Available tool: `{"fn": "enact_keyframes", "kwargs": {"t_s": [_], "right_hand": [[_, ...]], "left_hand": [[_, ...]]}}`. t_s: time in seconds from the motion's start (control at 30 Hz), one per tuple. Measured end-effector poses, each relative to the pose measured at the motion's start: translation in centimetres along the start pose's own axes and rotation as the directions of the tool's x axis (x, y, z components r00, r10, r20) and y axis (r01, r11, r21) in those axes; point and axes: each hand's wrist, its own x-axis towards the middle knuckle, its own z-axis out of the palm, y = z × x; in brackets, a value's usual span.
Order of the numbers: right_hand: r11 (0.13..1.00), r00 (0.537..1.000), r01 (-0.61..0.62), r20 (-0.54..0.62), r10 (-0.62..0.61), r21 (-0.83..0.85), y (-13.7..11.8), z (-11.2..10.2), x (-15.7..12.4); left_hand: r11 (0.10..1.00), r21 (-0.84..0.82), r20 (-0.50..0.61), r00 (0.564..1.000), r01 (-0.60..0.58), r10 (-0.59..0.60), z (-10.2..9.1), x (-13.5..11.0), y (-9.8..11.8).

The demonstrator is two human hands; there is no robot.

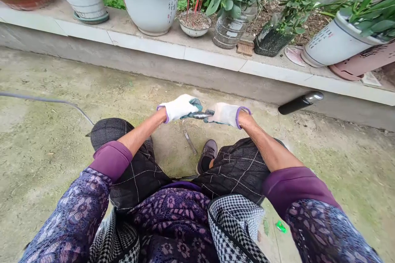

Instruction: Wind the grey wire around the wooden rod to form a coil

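No txt legible: dark chars on ctr. white pot & rt. white pot (too sm.).

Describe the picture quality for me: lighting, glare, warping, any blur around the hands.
Head view: soft, even daylight, no hard shadows; head view: a bright highlight on the silver end of the black cylinder; head view: the right-hand white pot leans outward, probably wide-angle stretch; head view: gloved left hand and right hand fairly sharp, the dark object between them hard to make out.
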Motion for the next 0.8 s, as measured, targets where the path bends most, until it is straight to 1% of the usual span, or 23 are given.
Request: {"fn": "enact_keyframes", "kwargs": {"t_s": [0.03,0.1,0.13,0.17,0.23,0.3,0.37,0.43,0.5,0.6,0.7,0.8], "right_hand": [[0.998,0.999,-0.002,-0.033,0.000,-0.067,0.0,-0.4,0.4],[0.978,0.995,-0.008,-0.097,-0.012,-0.208,0.1,-1.7,1.0],[0.969,0.992,-0.015,-0.128,-0.017,-0.245,0.0,-2.5,1.2],[0.970,0.988,-0.023,-0.156,-0.015,-0.244,0.0,-3.2,1.5],[0.989,0.978,-0.046,-0.206,0.017,-0.138,-0.2,-4.3,2.2],[0.998,0.967,-0.062,-0.249,0.063,0.010,-0.4,-4.8,3.1],[0.987,0.955,-0.058,-0.279,0.100,0.153,-0.5,-4.6,4.1],[0.961,0.952,-0.046,-0.281,0.124,0.271,-0.5,-3.8,4.7],[0.936,0.969,-0.009,-0.227,0.095,0.352,-0.3,-2.9,4.7],[0.862,0.981,0.031,-0.182,0.072,0.506,-0.1,-1.9,3.8],[0.801,0.984,0.011,-0.147,0.097,0.599,-0.2,-1.6,2.7],[0.791,0.985,-0.005,-0.134,0.110,0.612,-0.7,-1.6,2.2]], "left_hand": [[1.000,0.031,0.029,1.000,0.005,-0.006,0.0,-0.2,0.4],[0.997,0.078,0.036,0.999,0.014,-0.016,-0.4,0.0,1.4],[0.996,0.092,0.025,1.000,0.015,-0.018,-0.8,0.3,1.9],[0.995,0.098,0.004,1.000,0.015,-0.016,-1.2,0.8,2.4],[0.998,0.070,-0.034,0.999,0.000,0.002,-2.1,1.9,3.3],[1.000,-0.017,-0.074,0.997,-0.005,0.003,-2.8,3.1,3.7],[0.990,-0.137,-0.105,0.994,0.018,-0.033,-3.1,3.9,3.6],[0.975,-0.216,-0.094,0.992,0.056,-0.078,-3.0,4.3,3.0],[0.965,-0.240,-0.040,0.992,0.105,-0.118,-2.8,4.1,2.4],[0.928,-0.329,0.029,0.984,0.176,-0.176,-2.3,3.5,1.9],[0.897,-0.378,0.042,0.972,0.228,-0.230,-1.8,3.0,1.7],[0.883,-0.404,0.024,0.968,0.239,-0.251,-1.4,2.8,1.3]]}}
